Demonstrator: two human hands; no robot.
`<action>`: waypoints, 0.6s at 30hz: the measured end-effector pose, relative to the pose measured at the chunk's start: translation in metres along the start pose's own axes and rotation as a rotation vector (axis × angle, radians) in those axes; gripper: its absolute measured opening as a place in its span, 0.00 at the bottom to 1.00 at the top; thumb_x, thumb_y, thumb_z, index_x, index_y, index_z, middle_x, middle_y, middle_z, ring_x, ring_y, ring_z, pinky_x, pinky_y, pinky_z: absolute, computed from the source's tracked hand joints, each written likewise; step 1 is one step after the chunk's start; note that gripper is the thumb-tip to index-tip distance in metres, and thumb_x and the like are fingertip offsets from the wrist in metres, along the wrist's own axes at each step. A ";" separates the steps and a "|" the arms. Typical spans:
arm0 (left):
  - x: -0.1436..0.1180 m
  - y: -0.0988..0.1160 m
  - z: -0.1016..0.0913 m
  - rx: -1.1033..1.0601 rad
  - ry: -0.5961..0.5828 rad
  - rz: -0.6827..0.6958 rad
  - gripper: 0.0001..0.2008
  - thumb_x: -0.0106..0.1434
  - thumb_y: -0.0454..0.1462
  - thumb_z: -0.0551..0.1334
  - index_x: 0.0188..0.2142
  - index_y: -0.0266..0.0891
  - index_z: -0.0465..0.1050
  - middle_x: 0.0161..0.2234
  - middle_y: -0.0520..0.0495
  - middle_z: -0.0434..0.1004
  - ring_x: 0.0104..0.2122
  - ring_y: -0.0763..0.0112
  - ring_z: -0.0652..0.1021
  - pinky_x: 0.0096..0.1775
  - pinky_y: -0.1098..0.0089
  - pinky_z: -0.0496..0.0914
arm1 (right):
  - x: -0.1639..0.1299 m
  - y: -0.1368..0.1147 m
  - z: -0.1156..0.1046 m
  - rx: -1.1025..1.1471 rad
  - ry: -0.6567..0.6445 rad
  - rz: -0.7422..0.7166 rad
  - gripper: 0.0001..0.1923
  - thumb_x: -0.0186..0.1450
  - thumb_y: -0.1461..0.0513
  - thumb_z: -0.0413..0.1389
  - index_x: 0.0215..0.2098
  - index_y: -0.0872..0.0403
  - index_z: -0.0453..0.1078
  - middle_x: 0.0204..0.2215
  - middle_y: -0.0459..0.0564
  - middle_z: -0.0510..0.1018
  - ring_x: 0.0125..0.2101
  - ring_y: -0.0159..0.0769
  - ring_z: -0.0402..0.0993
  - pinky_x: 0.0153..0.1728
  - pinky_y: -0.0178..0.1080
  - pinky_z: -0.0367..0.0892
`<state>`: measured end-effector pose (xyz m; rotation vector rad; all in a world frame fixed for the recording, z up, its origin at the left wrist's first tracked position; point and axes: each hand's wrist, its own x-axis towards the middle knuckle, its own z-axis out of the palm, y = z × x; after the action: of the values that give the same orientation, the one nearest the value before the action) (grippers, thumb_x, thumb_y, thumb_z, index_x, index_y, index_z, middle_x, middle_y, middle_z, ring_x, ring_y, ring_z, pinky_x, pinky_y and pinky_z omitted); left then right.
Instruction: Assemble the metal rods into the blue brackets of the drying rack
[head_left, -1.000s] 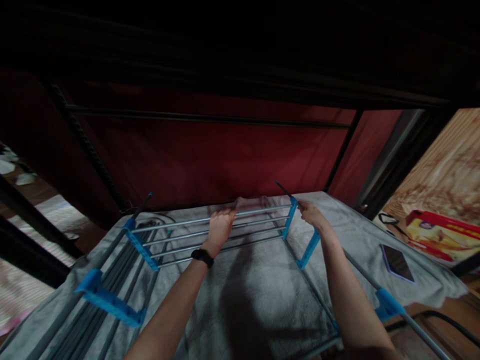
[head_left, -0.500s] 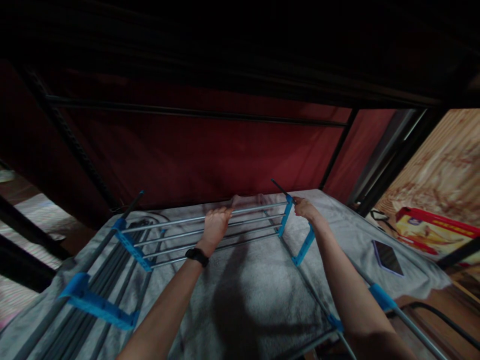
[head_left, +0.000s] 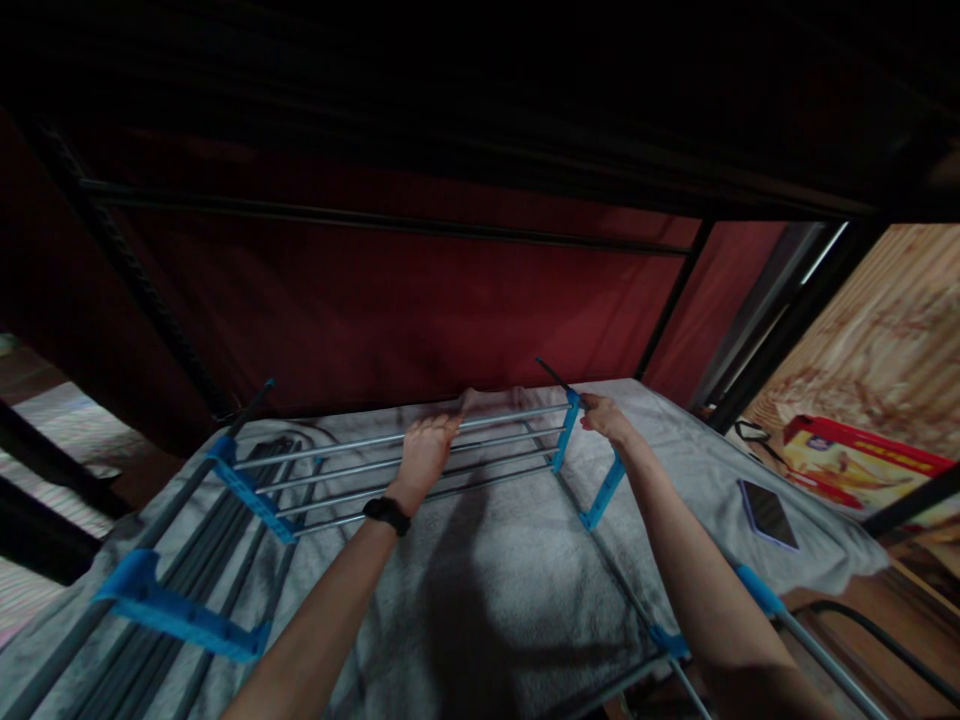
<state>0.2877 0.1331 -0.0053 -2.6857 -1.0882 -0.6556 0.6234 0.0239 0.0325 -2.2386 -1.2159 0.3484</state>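
Note:
A rack frame of grey metal tubes and blue plastic brackets lies across a grey blanket point(head_left: 480, 580). My left hand point(head_left: 427, 450), a black band at its wrist, is closed over the top metal tube point(head_left: 330, 446) of the row of parallel bars. At the far right end of that row, my right hand point(head_left: 604, 418) has its fingers closed at the top of a blue bracket point(head_left: 568, 430); the fingertips are partly hidden. The bars' left ends sit in another blue bracket point(head_left: 255, 492). Nearer me at left is a further blue bracket point(head_left: 180, 612) with no bars in it.
Several loose grey tubes point(head_left: 184, 560) lie along the left side. A phone point(head_left: 769, 515) rests on the blanket at right, near a red and yellow box point(head_left: 862, 460). Black metal posts and a dark overhead frame surround the blanket, with a red curtain point(head_left: 420, 310) behind.
The whole view has shifted slightly, so the rack and phone appear a little further left. Both hands keep their places on the rack.

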 end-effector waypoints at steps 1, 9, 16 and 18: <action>0.000 0.000 -0.001 0.004 0.005 0.008 0.17 0.72 0.38 0.51 0.54 0.43 0.74 0.42 0.43 0.79 0.43 0.59 0.77 0.44 0.61 0.65 | 0.000 0.000 0.001 0.006 0.001 0.006 0.32 0.53 0.72 0.50 0.56 0.58 0.71 0.38 0.54 0.82 0.34 0.36 0.79 0.31 0.29 0.68; -0.005 0.003 -0.006 0.004 -0.011 0.017 0.17 0.73 0.39 0.50 0.53 0.45 0.74 0.41 0.45 0.79 0.42 0.60 0.77 0.42 0.62 0.65 | 0.000 0.000 0.002 -0.081 0.038 -0.066 0.28 0.54 0.70 0.50 0.53 0.59 0.73 0.40 0.54 0.83 0.34 0.35 0.79 0.31 0.29 0.67; -0.007 0.003 -0.007 -0.002 -0.008 0.029 0.17 0.73 0.40 0.50 0.53 0.44 0.73 0.40 0.44 0.79 0.42 0.61 0.76 0.42 0.63 0.64 | -0.001 0.001 0.004 -0.048 0.049 -0.041 0.30 0.54 0.70 0.49 0.54 0.58 0.72 0.40 0.55 0.83 0.35 0.37 0.80 0.34 0.31 0.69; -0.007 0.003 -0.007 -0.006 -0.012 0.028 0.17 0.73 0.39 0.50 0.53 0.43 0.73 0.40 0.44 0.79 0.42 0.61 0.76 0.42 0.63 0.64 | -0.001 0.002 0.005 -0.034 0.060 -0.050 0.30 0.54 0.70 0.49 0.54 0.57 0.73 0.39 0.55 0.83 0.35 0.37 0.80 0.34 0.31 0.69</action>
<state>0.2827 0.1245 -0.0022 -2.7083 -1.0510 -0.6389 0.6220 0.0241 0.0271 -2.2265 -1.2520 0.2409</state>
